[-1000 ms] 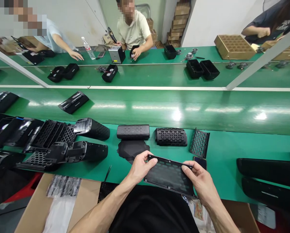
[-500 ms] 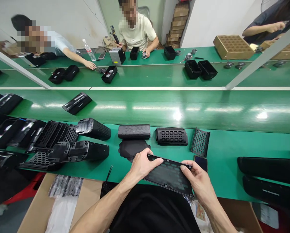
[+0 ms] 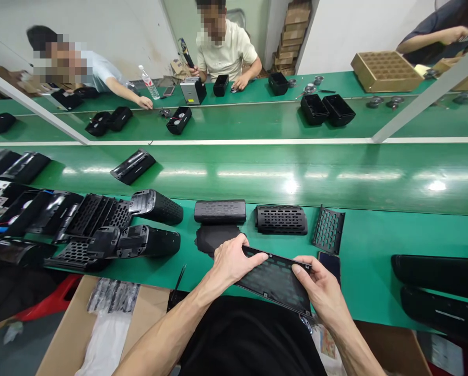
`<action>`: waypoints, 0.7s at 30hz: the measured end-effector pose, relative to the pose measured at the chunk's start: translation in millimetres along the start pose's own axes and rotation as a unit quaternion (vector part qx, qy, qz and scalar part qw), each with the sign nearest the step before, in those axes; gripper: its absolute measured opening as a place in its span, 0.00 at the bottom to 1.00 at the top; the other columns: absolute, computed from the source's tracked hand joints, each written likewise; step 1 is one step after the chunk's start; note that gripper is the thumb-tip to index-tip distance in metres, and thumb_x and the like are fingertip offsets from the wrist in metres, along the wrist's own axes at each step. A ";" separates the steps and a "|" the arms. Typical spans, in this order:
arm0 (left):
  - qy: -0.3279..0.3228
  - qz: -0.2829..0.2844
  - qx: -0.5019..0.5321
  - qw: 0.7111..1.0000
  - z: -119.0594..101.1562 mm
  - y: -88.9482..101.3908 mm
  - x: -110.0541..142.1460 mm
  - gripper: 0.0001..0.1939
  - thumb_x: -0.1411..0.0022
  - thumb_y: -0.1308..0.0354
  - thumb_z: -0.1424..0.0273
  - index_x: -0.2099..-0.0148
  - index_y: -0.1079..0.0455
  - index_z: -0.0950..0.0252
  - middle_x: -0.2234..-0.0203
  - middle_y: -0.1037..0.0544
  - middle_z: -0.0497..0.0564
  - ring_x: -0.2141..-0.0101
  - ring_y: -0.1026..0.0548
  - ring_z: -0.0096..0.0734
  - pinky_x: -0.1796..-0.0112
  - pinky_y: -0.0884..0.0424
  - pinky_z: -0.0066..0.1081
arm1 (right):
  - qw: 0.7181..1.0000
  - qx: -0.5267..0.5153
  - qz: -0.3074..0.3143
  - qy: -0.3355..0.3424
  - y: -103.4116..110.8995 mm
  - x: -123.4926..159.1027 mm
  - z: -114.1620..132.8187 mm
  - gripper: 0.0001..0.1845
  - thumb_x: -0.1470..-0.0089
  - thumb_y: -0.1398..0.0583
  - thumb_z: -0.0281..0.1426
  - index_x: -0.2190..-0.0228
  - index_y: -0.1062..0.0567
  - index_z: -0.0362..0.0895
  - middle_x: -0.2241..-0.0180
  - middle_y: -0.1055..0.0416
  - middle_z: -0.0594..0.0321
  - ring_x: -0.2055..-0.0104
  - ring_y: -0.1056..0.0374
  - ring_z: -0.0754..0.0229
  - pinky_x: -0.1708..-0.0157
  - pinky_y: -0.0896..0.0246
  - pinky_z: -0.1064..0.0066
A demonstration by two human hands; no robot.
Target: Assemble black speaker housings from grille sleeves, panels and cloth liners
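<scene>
Between my hands, over the bench's near edge, is a black slotted grille panel [image 3: 275, 282], its inner side facing up with dark mesh cloth over the slots. My left hand [image 3: 234, 261] grips its upper left corner, thumb laid along the inside. At the right end my right hand [image 3: 320, 284] pinches it, thumb on top and fingers behind. Just beyond my left hand lies a stack of black cloth pieces [image 3: 214, 239], touching a slotted black cover [image 3: 220, 211]. Another slotted cover [image 3: 281, 219] and an upright-edged grille [image 3: 328, 228] sit farther right, near a phone [image 3: 330, 265].
Black speaker housings [image 3: 150, 241] and grilles crowd the bench on the left. Long black parts [image 3: 441, 271] lie at right. A green conveyor [image 3: 234, 172] runs beyond, with a black housing [image 3: 132, 166] on it. Open cartons [image 3: 61, 324] stand below the bench. Co-workers sit opposite.
The whole view has shifted slightly, so most things appear a little farther right. My hands keep the same hold on the grille panel. A co-worker's hand opposite has moved slightly.
</scene>
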State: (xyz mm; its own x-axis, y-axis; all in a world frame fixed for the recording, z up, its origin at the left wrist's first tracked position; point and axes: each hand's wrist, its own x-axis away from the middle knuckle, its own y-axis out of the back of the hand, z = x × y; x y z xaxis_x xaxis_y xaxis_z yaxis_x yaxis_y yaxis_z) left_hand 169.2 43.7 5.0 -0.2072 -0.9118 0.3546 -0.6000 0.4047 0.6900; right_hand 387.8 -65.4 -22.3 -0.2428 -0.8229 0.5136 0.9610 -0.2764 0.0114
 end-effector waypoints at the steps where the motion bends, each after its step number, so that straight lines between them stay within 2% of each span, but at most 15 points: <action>1: -0.002 0.000 -0.003 1.000 -1.0 -0.6 0.2 0.23 0.46 0.31 0.47 0.68 0.35 0.57 0.74 0.23 0.48 0.68 0.25 0.44 0.67 0.47 0.33 | 1.000 0.001 0.000 0.001 0.0 -0.8 -0.7 0.24 0.47 0.30 0.53 0.59 0.21 0.49 0.69 0.25 0.63 0.68 0.31 0.56 0.69 0.34 0.68; 6: -0.003 -0.003 -0.019 1.000 -1.9 -0.7 1.3 0.22 0.45 0.31 0.48 0.68 0.34 0.57 0.73 0.23 0.49 0.67 0.25 0.44 0.67 0.44 0.33 | 1.000 0.003 -0.009 0.010 -2.8 -2.6 -1.6 0.23 0.47 0.29 0.53 0.60 0.20 0.49 0.69 0.25 0.63 0.68 0.32 0.56 0.70 0.35 0.69; 8: -0.018 0.001 0.015 1.000 2.4 2.2 0.5 0.20 0.45 0.31 0.50 0.67 0.32 0.58 0.72 0.23 0.48 0.67 0.26 0.41 0.66 0.42 0.33 | 1.000 0.003 -0.014 0.010 -3.5 -2.4 -1.3 0.24 0.48 0.29 0.53 0.60 0.21 0.49 0.69 0.25 0.63 0.68 0.32 0.56 0.70 0.35 0.68; 10: -0.040 0.020 0.096 0.994 10.9 6.4 -0.6 0.18 0.44 0.30 0.53 0.64 0.30 0.58 0.69 0.23 0.47 0.66 0.27 0.37 0.65 0.39 0.31 | 1.000 -0.004 -0.019 0.009 -2.7 -1.9 -1.3 0.24 0.49 0.29 0.53 0.59 0.21 0.49 0.69 0.25 0.63 0.68 0.31 0.55 0.70 0.34 0.67; 12: -0.047 0.065 0.224 0.971 22.8 10.4 -1.0 0.19 0.43 0.31 0.54 0.57 0.28 0.60 0.66 0.24 0.46 0.67 0.28 0.32 0.65 0.36 0.29 | 1.000 -0.016 -0.025 0.009 -0.6 -1.1 -1.8 0.23 0.48 0.29 0.52 0.59 0.22 0.50 0.68 0.26 0.63 0.68 0.31 0.55 0.69 0.34 0.66; 14: -0.034 0.125 0.343 0.930 35.7 13.0 0.3 0.24 0.41 0.31 0.52 0.50 0.28 0.62 0.65 0.25 0.48 0.68 0.29 0.29 0.67 0.36 0.27 | 0.999 -0.029 -0.027 0.011 1.4 -0.2 -2.1 0.22 0.47 0.29 0.51 0.58 0.22 0.51 0.69 0.26 0.63 0.68 0.32 0.56 0.69 0.34 0.66; 17: 0.001 0.206 0.423 0.882 51.8 12.8 5.3 0.27 0.39 0.33 0.48 0.49 0.27 0.64 0.68 0.26 0.48 0.73 0.32 0.26 0.73 0.37 0.26 | 0.999 -0.036 -0.026 0.013 1.9 0.2 -0.3 0.22 0.47 0.29 0.51 0.58 0.23 0.51 0.68 0.27 0.63 0.68 0.33 0.56 0.68 0.34 0.66; 19: 0.010 0.217 0.436 0.873 58.2 11.1 9.1 0.26 0.38 0.34 0.47 0.52 0.25 0.64 0.69 0.26 0.49 0.73 0.32 0.26 0.73 0.35 0.27 | 0.999 -0.032 -0.032 0.014 0.5 -0.2 2.6 0.23 0.48 0.28 0.52 0.59 0.22 0.50 0.67 0.27 0.63 0.67 0.33 0.56 0.67 0.34 0.65; 21: -0.009 0.193 0.435 0.880 61.0 9.7 12.2 0.25 0.38 0.34 0.47 0.53 0.25 0.65 0.67 0.24 0.51 0.69 0.28 0.31 0.67 0.30 0.30 | 0.999 -0.026 -0.044 0.013 -1.0 -0.4 6.2 0.26 0.50 0.28 0.53 0.57 0.22 0.50 0.65 0.27 0.62 0.65 0.32 0.55 0.66 0.33 0.65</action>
State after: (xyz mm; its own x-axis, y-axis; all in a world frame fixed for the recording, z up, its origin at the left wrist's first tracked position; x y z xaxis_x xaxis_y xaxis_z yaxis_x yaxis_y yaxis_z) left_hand 113.7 32.3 -22.4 -0.5328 -0.7224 0.4407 -0.8447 0.4854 -0.2255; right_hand 387.7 -61.6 -17.2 -0.3295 -0.8069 0.4903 0.9279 -0.3727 0.0101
